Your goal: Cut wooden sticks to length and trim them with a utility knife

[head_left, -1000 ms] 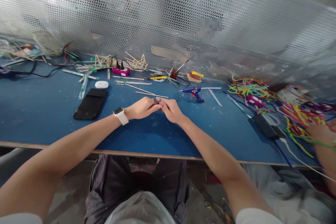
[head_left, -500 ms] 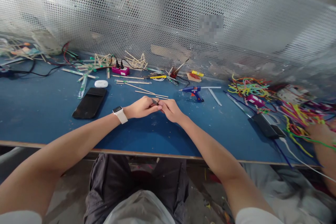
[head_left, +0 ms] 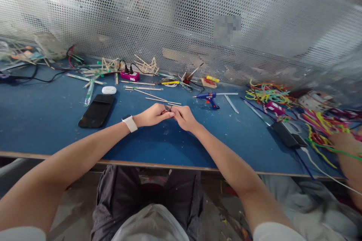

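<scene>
Watch (head_left: 130, 123) turned more edge-on since earlier frame, left hand (head_left: 151, 116) pinching small dark piece (head_left: 167, 108), right hand (head_left: 185, 118) curled against it, grip unclear, thin sticks (head_left: 156, 99) just beyond.

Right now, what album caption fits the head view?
Fingers meet at a small dark piece above a blue table, glue gun nearby.

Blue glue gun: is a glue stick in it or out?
In, apparently: a pale stick protrudes from the rear of the blue glue gun.
</scene>
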The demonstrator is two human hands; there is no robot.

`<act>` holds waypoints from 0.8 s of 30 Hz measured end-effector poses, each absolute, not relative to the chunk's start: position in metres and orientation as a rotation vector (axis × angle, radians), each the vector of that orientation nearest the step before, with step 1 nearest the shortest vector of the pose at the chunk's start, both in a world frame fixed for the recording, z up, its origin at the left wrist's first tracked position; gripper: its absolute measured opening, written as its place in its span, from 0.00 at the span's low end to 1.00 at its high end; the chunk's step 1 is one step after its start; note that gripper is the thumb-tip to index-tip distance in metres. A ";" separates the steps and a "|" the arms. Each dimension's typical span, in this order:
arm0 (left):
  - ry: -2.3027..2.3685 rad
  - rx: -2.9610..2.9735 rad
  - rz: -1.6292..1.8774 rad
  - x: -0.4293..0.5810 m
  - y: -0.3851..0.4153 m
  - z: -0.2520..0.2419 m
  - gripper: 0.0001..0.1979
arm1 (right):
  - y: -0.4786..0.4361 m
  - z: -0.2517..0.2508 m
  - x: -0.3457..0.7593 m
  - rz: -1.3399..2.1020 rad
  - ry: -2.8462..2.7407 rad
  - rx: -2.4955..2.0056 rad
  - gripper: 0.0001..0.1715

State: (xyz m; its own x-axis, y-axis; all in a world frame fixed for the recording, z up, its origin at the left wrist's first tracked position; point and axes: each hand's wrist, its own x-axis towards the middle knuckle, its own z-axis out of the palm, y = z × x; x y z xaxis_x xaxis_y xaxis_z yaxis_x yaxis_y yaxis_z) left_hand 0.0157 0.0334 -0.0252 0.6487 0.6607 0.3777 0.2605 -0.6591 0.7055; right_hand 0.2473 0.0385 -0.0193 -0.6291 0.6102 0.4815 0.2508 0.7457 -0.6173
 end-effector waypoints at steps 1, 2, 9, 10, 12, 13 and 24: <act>0.715 2.245 0.849 0.016 0.033 -0.025 0.39 | 0.038 -0.019 0.247 0.662 -2.241 -0.647 0.45; 0.714 2.241 0.856 0.016 0.033 -0.024 0.39 | 0.038 -0.019 0.248 0.663 -2.244 -0.650 0.45; 0.722 2.226 0.860 0.016 0.029 -0.019 0.38 | 0.038 -0.018 0.248 0.690 -2.256 -0.658 0.44; 0.726 2.224 0.853 0.016 0.029 -0.019 0.37 | 0.038 -0.018 0.247 0.694 -2.256 -0.658 0.44; 0.730 2.220 0.844 0.016 0.029 -0.019 0.37 | 0.038 -0.018 0.247 0.699 -2.258 -0.658 0.44; 0.731 2.218 0.845 0.016 0.028 -0.020 0.37 | 0.038 -0.017 0.247 0.700 -2.258 -0.658 0.44; 0.697 2.225 0.861 0.016 0.029 -0.017 0.40 | 0.038 -0.017 0.248 0.716 -2.254 -0.671 0.46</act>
